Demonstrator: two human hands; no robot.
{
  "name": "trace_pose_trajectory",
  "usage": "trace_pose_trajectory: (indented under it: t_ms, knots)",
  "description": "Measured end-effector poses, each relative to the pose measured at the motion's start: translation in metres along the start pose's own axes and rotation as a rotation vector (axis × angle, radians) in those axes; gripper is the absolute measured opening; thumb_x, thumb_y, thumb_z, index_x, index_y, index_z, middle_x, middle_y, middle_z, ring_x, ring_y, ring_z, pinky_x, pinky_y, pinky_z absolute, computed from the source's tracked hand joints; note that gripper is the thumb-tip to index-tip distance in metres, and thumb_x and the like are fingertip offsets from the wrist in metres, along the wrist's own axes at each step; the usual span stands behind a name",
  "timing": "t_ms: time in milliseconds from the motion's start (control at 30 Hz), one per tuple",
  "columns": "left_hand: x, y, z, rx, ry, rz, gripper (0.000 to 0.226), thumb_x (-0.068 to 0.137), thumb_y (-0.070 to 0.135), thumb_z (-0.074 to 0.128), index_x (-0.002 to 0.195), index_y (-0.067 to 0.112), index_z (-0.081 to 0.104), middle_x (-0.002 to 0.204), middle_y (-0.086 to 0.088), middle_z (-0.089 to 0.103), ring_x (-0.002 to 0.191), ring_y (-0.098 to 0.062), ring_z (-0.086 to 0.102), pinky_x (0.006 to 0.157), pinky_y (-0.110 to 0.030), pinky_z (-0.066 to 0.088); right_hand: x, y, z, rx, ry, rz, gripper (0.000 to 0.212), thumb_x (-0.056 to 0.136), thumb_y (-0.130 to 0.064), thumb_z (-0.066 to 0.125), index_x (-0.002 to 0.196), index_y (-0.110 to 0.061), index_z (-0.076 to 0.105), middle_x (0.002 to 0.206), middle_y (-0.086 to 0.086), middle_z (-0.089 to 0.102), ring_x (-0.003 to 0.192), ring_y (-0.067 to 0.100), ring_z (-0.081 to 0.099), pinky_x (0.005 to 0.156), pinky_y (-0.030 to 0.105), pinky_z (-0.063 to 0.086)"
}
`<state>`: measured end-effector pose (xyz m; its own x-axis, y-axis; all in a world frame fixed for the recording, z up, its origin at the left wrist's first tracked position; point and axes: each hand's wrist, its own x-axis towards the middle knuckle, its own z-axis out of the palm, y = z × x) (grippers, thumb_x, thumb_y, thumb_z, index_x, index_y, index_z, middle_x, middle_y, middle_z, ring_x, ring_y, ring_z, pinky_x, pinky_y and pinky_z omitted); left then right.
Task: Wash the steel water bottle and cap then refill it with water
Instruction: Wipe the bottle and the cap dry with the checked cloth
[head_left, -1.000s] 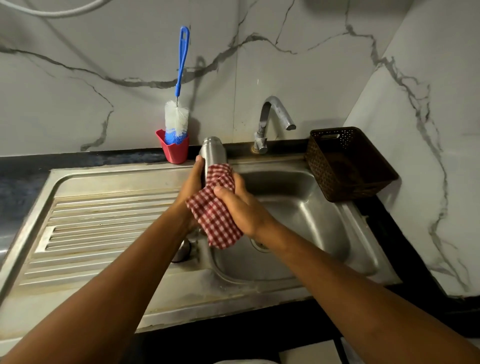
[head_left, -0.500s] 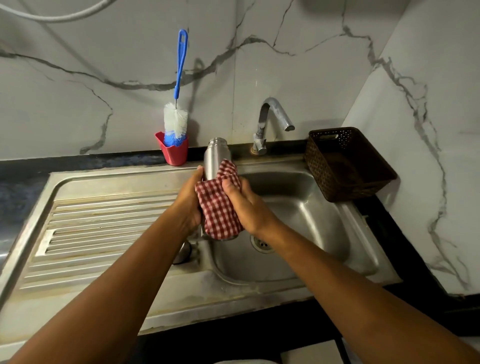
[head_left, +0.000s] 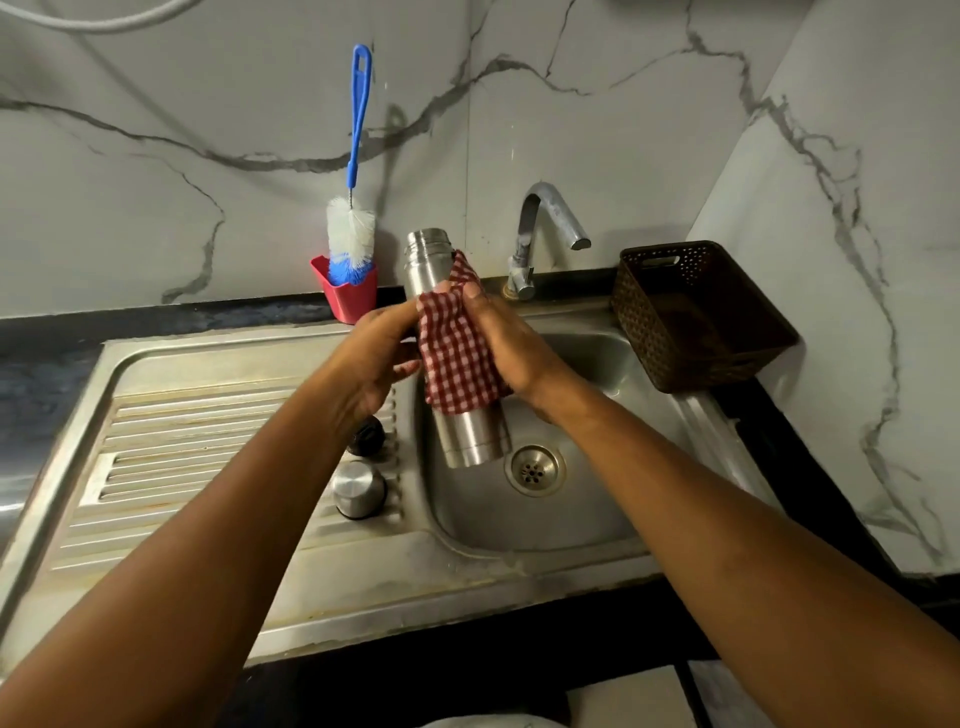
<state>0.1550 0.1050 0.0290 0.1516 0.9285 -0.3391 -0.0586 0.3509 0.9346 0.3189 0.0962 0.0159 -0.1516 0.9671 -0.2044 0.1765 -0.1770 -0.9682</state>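
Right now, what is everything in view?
steel bottle: one, silver, uncapped, held over the sink
checked cloth: one, red-white, wrapped round the bottle
steel cap: one, silver, on the drainboard
stopper: one, black, drainboard, behind the cap
bottle brush: one, blue-white, standing in the cup
cup: one, red, behind the drainboard
tap: one, silver, behind the sink
basket: one, brown, right of the sink
sink: one, steel, drainboard on its left
left hand: holds the bottle
right hand: grips the cloth on the bottle
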Motion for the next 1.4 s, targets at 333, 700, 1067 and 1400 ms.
trace_pose_trajectory:
  t_ms: [333, 700, 1067, 1400]
  knots:
    - [0.005, 0.006, -0.016, 0.044, 0.09, 0.11, 0.048, 0.078, 0.05, 0.08, 0.11, 0.016, 0.07, 0.114, -0.009, 0.074, 0.115, -0.028, 0.068, 0.109, -0.045, 0.049, -0.027, 0.034, 0.005, 0.09, -0.098, 0.117, 0.05, 0.105, -0.059, 0.037, 0.141, -0.029, 0.053, 0.127, 0.009, 0.066, 0.113, 0.029, 0.065, 0.106, 0.059, 0.048]
    - [0.012, 0.017, 0.017, -0.065, 0.23, 0.217, 0.042, 0.083, 0.035, 0.086, 0.113, 0.01, 0.072, 0.105, -0.007, 0.079, 0.096, -0.021, 0.078, 0.096, -0.041, 0.061, -0.017, 0.027, -0.001, 0.411, 0.052, 0.166, 0.059, 0.1, -0.069, 0.038, 0.135, -0.027, 0.061, 0.125, 0.006, 0.072, 0.115, 0.026, 0.068, 0.103, 0.051, 0.051]
    - [0.005, 0.003, 0.035, 0.232, 0.164, 0.548, 0.065, 0.082, 0.043, 0.086, 0.136, 0.016, 0.06, 0.122, 0.004, 0.072, 0.106, -0.007, 0.072, 0.086, -0.023, 0.06, -0.012, 0.058, -0.014, 0.862, 0.042, 0.316, 0.054, 0.104, -0.051, 0.053, 0.138, -0.01, 0.063, 0.131, 0.015, 0.069, 0.124, 0.034, 0.064, 0.102, 0.05, 0.055]
    - [0.009, 0.002, -0.005, 0.163, 0.254, 0.538, 0.051, 0.081, 0.027, 0.089, 0.124, 0.014, 0.064, 0.111, 0.001, 0.076, 0.102, -0.015, 0.074, 0.093, -0.035, 0.061, 0.001, 0.092, -0.019, 0.633, 0.307, 0.478, 0.064, 0.075, -0.046, 0.085, 0.127, -0.013, 0.069, 0.115, 0.011, 0.077, 0.108, 0.036, 0.073, 0.1, 0.057, 0.054]
